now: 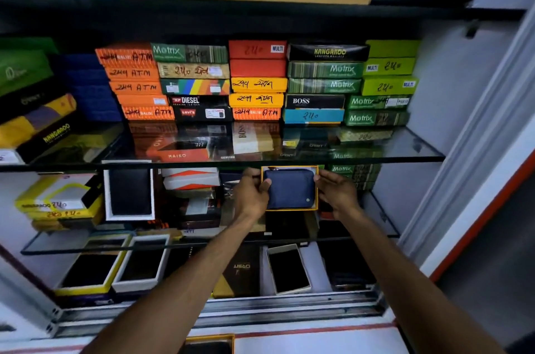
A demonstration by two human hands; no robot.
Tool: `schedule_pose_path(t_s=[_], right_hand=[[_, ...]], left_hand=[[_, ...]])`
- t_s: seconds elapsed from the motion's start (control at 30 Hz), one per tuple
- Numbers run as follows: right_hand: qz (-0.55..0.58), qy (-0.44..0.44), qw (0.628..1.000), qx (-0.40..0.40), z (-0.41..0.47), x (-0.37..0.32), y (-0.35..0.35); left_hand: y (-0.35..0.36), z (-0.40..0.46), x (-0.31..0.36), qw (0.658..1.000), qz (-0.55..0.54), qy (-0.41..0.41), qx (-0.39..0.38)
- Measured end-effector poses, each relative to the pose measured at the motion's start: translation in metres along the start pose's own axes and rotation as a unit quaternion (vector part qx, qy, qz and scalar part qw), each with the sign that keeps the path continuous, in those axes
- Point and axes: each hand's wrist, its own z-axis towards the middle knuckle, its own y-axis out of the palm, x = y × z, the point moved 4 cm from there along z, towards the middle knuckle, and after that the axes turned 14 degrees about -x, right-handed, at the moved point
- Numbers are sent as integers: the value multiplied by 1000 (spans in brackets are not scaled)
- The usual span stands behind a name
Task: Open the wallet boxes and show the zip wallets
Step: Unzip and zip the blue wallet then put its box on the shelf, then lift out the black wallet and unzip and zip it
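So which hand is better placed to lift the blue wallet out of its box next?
Probably the left hand: its thumb already lies on the blue wallet, while the right hand only steadies the yellow-edged box from its side.

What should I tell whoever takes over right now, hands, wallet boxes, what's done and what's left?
Left hand: grip on the left edge of the open yellow-rimmed box, thumb over the blue zip wallet inside.
Right hand: fingers at the box's right edge; firm hold or light touch, cannot tell.
Box is held up in front of the middle glass shelf, wallet facing the camera, zip closed.
Done: this box is open and its wallet on show; several other open boxes stand on the lower shelves.
Left: the closed box stacks on the upper glass shelf.
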Motion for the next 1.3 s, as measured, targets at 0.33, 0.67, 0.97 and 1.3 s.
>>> schedule_pose_path(t_s=[0.33, 0.67, 0.97, 1.3], right_hand=[[-96, -150, 980, 86, -56, 7, 6], [-378, 45, 890, -252, -173, 201, 121], [-459, 131, 824, -305, -196, 241, 160], [-224, 244, 925, -187, -188, 239, 175]], left_hand=[[-33, -42, -27, 996, -80, 26, 23], [-80, -216, -230, 971, 4, -239, -11], [-64, -248, -255, 929, -64, -356, -83], [-67, -245, -244, 919, -149, -358, -71]])
